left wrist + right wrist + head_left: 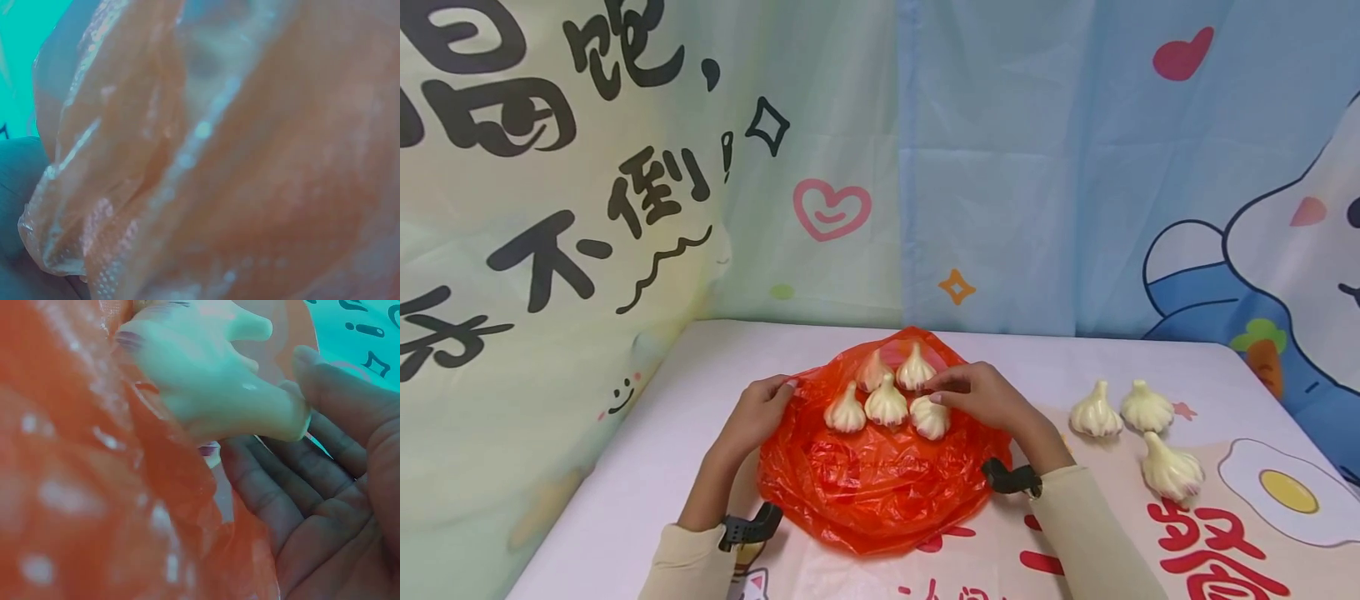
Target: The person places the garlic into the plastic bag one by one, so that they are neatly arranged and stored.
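Note:
A red plastic bag (880, 492) lies spread on the table, its mouth toward the far side. Several pale garlic bulbs (887, 402) rest on and in it, one at the back partly veiled by the film. At the bag's left edge my left hand (758, 410) grips the film between thumb and fingers; the left wrist view is mostly filled by the film (250, 187). My right hand (973, 396) is at the rightmost garlic bulb in the bag (931, 419), thumb and fingers around its stem. Close up, that bulb (206, 394) points its stem toward my palm.
Three more garlic bulbs (1172, 468) sit on the table to the right of the bag. The printed table mat (992, 575) shows red lettering and a fried egg. A patterned curtain (992, 167) hangs behind the table.

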Motion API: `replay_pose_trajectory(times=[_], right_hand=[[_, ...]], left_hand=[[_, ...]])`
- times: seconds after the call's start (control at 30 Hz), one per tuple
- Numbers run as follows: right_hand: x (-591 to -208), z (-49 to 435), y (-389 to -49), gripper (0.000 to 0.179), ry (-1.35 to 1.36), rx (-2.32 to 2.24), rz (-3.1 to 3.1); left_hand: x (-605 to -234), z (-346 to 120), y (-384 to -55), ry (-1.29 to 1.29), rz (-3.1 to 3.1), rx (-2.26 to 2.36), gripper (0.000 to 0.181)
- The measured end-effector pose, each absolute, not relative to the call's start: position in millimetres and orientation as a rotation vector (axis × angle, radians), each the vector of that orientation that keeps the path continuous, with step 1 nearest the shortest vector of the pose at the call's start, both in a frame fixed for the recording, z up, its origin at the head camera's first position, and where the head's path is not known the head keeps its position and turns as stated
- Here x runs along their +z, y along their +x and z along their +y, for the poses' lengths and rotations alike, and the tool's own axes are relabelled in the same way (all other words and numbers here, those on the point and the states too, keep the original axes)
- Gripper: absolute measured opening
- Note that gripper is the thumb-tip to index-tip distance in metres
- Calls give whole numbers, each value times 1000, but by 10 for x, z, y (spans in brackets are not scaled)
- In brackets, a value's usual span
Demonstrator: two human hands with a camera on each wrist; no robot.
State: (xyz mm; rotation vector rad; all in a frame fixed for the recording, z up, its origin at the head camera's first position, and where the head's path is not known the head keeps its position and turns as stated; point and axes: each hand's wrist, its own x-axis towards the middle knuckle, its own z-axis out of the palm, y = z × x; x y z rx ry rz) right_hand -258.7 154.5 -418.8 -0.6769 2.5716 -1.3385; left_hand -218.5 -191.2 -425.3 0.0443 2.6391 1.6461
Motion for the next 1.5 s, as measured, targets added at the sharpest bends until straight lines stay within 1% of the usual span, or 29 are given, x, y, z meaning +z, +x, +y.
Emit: replay_pose_trajectory(times=[0.3, 0.47, 0.63, 0.73, 0.97, 1.13, 1.33, 1.5], right_hand=[[-4087, 1616, -2490, 26, -683, -1356, 2632], [-4027, 1711, -2455, 28, -631, -1376, 2644], [-3997, 1929, -2394, 31, -573, -1367, 2671], [-3984, 2097, -2336, 29, -553, -1345, 2718], [-3913, 2415, -2140, 29, -503, -1282, 2816], [-3867, 2562, -2003, 30, -496, -1247, 2870], [-3845, 2697, -1894, 34, -388, -1220, 2879], [-3828, 2822, -1825, 32, -431, -1180, 2919]], left_hand=[[-4233, -1910, -2183, 54, 2645, 1640, 33], [-4235, -1914, -2186, 52, 2640, 1639, 33], [-4226, -1904, -2193, 60, 2633, 1638, 33], [-4211, -1901, -2197, 59, 2650, 1621, 32], [-4193, -1912, -2203, 60, 2669, 1601, 33], [-4199, -1915, -2194, 57, 2686, 1601, 34], [-4204, -1905, -2171, 54, 2665, 1618, 34], [-4217, -1905, -2161, 34, 2645, 1636, 34]])
